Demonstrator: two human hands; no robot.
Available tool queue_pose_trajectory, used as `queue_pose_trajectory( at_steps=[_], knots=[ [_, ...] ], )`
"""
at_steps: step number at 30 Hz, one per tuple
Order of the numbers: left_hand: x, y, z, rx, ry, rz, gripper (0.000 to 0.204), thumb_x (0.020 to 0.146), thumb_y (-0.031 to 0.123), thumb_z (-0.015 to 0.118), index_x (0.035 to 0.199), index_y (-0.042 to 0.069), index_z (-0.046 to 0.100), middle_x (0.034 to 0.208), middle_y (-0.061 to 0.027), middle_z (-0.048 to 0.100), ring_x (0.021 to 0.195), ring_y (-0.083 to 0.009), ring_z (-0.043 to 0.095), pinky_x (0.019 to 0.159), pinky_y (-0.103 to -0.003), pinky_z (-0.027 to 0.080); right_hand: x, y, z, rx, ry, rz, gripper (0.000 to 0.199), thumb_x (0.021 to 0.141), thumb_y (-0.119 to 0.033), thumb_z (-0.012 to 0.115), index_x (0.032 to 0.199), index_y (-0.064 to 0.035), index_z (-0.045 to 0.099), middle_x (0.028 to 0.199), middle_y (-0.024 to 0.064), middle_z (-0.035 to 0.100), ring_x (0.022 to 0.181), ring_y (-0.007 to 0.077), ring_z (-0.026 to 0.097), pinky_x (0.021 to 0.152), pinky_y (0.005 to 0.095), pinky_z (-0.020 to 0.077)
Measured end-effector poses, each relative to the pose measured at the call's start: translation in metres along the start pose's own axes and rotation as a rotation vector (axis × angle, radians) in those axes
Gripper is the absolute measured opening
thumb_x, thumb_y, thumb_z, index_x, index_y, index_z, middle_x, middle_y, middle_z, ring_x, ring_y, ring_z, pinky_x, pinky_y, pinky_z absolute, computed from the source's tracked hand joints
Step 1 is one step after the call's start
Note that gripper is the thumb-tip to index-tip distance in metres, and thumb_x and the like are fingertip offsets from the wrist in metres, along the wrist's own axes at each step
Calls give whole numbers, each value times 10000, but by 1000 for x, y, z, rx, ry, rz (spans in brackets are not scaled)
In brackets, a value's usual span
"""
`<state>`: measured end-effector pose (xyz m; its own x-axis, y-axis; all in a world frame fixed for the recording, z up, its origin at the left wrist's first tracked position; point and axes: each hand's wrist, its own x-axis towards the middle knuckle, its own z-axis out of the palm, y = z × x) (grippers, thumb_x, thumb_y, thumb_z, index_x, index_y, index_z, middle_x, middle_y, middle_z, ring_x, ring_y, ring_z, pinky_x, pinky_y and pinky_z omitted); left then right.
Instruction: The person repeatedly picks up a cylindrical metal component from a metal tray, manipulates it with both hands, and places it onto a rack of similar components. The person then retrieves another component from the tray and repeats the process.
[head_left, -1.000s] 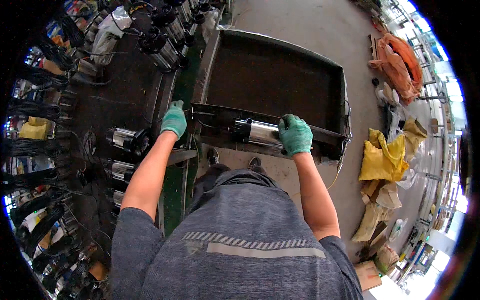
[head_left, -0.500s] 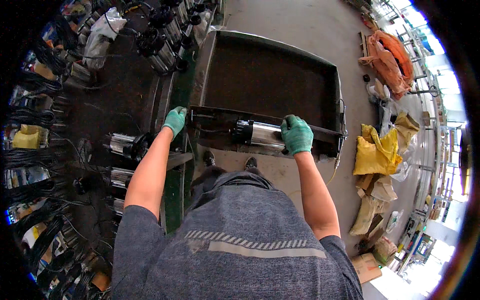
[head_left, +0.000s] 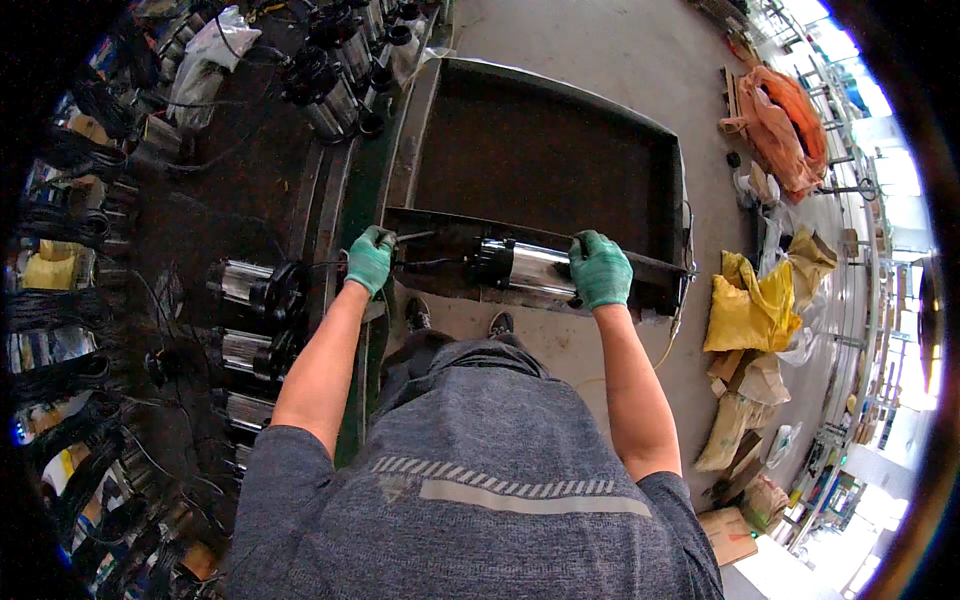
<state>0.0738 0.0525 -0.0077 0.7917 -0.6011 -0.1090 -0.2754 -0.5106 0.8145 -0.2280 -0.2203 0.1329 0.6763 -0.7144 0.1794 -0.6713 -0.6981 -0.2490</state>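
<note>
A silver cylindrical pump point(head_left: 542, 268) with a black left end lies sideways in the near compartment of a dark metal trough point(head_left: 560, 80). My right hand point(head_left: 601, 270), in a green glove, is closed over its right end. My left hand point(head_left: 369, 260), gloved alike, is at the trough's left edge with its fingers curled. Beside those fingers is the end of a thin grey rod point(head_left: 416, 236). A black cable point(head_left: 428, 263) runs from the pump's black end toward this hand. Whatever the left fingers grip is hidden.
Several similar silver pumps point(head_left: 246, 350) lie on the dark bench to the left, with more pumps point(head_left: 325, 100) farther back. Coiled black cables line the far left. On the floor to the right are a yellow sack point(head_left: 750, 308), an orange bag point(head_left: 785, 130) and a cardboard box point(head_left: 727, 535).
My left hand has moved right and slightly nearer, from the bench edge to beside the grey rod and cable. My right hand stays on the pump, which has not visibly moved in the trough.
</note>
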Motion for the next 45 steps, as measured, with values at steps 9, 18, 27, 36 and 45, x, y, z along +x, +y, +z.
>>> queue_pose_trajectory(
  at_steps=[9,18,27,36,45],
  knots=[
    [-35,89,-27,-341,-132,89,156,1041,158,639,1064,14,695,868,-52,697,768,-127,590,732,-305,503,-4,7,2,-13,-17,22,167,926,-274,648,960,-121,703,965,117,730,925,357,688,807,490,554],
    [-33,51,8,-364,-308,-4,231,1062,225,618,1146,28,706,955,-7,704,866,-102,593,782,-274,496,-2,6,2,-4,20,29,167,913,-272,662,958,-121,718,959,125,739,902,355,692,795,480,559],
    [-7,49,9,-416,-503,-424,218,1069,228,599,1136,61,722,851,-4,668,719,-85,559,647,-260,478,-2,6,3,-44,16,3,174,919,-274,661,971,-117,713,948,127,739,878,352,694,787,478,560],
    [-14,62,-8,-554,-636,-265,278,1050,234,635,1272,70,671,897,3,647,754,-97,579,686,-267,507,-2,6,3,-51,29,-4,165,928,-275,655,961,-121,707,933,123,736,870,351,696,777,478,558],
    [-12,42,6,-197,-566,28,462,978,162,717,1385,25,546,1063,-57,661,976,-179,587,893,-339,501,-2,5,4,-58,31,-8,157,923,-274,661,953,-126,706,924,117,733,864,346,691,769,484,555]
  ],
)
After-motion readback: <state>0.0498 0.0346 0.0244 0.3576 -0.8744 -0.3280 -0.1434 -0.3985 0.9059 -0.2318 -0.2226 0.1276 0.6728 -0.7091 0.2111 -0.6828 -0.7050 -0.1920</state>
